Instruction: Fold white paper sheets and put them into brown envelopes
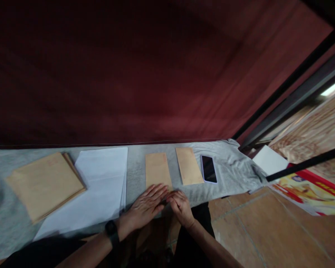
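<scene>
A brown paper envelope [158, 169] with small red print lies on the grey cloth in front of me. My left hand [147, 204] rests flat over its near end, fingers stretched out and close together. A dark watch is on that wrist. At the envelope's near right corner, my right hand [181, 206] has its fingers curled in a pinch, with their tips touching or almost touching my left fingertips. The near edge of the envelope is hidden under my hands. A second brown envelope [189, 166] lies flat to the right, apart from both hands.
A phone [209, 169] lies right of the second envelope. To the left, a stack of larger brown envelopes [48, 182] overlaps white paper sheets [100, 186]. Grey cloth [226, 163] covers the surface, with a dark red curtain [156, 74] behind. A colourful box [309, 190] stands right.
</scene>
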The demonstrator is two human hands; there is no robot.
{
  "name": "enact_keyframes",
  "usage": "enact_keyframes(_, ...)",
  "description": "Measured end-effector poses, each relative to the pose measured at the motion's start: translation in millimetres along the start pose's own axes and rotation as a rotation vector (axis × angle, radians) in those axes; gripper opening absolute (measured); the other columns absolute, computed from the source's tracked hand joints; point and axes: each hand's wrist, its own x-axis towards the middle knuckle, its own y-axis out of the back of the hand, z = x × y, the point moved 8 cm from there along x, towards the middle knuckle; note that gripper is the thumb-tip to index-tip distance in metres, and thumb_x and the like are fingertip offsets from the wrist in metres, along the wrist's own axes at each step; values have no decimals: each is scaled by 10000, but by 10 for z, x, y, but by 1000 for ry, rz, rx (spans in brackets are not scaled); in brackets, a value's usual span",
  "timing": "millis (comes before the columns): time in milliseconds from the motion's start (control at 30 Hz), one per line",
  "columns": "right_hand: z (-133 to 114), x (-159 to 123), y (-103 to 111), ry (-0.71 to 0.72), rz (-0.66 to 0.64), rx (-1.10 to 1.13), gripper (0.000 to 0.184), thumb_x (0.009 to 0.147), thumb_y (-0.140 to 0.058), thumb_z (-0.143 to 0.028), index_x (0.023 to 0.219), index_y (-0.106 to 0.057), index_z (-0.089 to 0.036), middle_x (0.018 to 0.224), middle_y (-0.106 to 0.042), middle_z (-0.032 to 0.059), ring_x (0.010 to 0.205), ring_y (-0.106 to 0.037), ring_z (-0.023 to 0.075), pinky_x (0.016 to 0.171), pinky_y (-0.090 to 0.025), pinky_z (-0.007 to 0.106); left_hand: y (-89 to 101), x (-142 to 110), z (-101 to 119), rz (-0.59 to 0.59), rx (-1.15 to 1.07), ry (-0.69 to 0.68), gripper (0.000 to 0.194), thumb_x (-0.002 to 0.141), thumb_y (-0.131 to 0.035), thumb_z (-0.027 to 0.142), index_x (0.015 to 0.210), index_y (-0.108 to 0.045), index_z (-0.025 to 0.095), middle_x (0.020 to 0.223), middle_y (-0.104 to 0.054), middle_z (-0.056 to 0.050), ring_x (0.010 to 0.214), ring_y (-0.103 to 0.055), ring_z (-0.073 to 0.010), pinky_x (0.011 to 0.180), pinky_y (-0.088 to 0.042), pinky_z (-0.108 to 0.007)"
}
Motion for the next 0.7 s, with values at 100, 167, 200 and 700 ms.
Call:
enact_keyframes(100,44,-25,53,-48,37,12,394,1056,-353,-324,947,-720,-231,924,-748,49,921,-689,204,881,-557,384,23,-151,60,40,32,-7,630,1045,-373,459,1605,-136,294,1632,-347,-13,1492,-324,-161,1238,-232,-355)
enact_keyframes(167,50,-30,71,-51,25,-25,394,1060,-341,-311,1072,-726,-227,1050,-752,63,1028,-684,202,930,-557,381,21,-219,87,74,59,-25,655,1037,-387,479,1607,-130,283,1627,-355,-23,1479,-351,-161,1232,-245,-346)
enact_keyframes(200,34,-30,60,-30,-7,-60,386,1060,-346,-301,1147,-714,-222,1133,-742,69,1103,-667,202,979,-544,388,16,-241,95,91,70,-31,661,1035,-388,488,1607,-132,278,1625,-358,-29,1472,-364,-163,1229,-252,-346)
enact_keyframes(700,55,48,-223,128,-429,-551,567,1071,-376,-380,1594,-241,-206,1627,-317,70,1498,-319,216,1243,-263,476,-138,-294,99,106,81,50,722,1002,-397,568,1602,-195,220,1621,-358,-86,1473,-375,-222,1193,-332,-406)
